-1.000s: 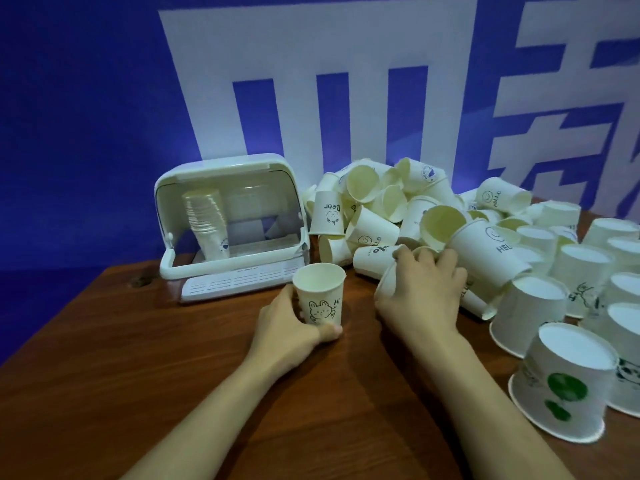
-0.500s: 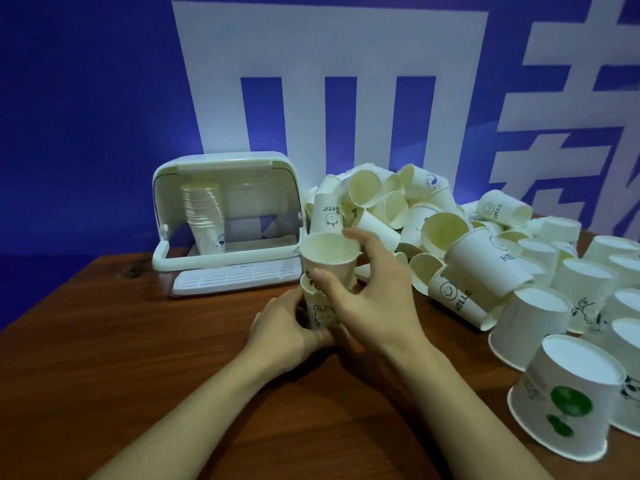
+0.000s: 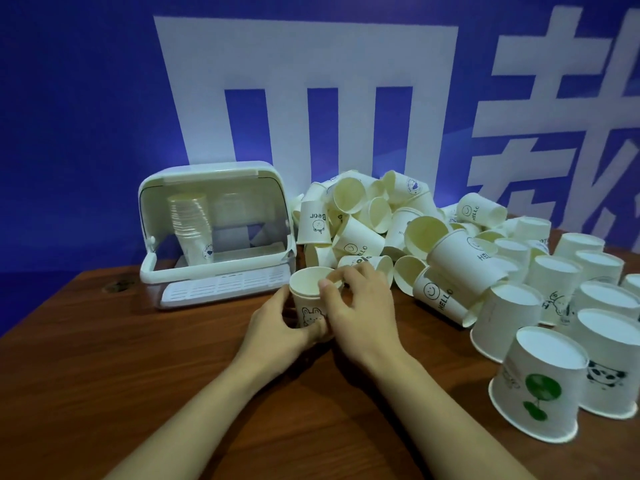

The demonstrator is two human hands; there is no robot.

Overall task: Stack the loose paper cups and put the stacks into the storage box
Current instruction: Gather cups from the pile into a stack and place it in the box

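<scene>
Left hand [image 3: 277, 323] is gripping the rabbit cup [image 3: 309, 306] upright on the table [image 3: 138, 375]; right hand [image 3: 360, 306] is pinching the nested cup's rim [image 3: 313, 271].

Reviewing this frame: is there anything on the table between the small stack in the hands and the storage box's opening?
Nothing visible blocks it. The two-cup stack, held by the left hand and right hand, stands just in front of the storage box, whose lid is raised. The cup pile lies to the right, off that path. One stack already stands inside, at the left.
</scene>
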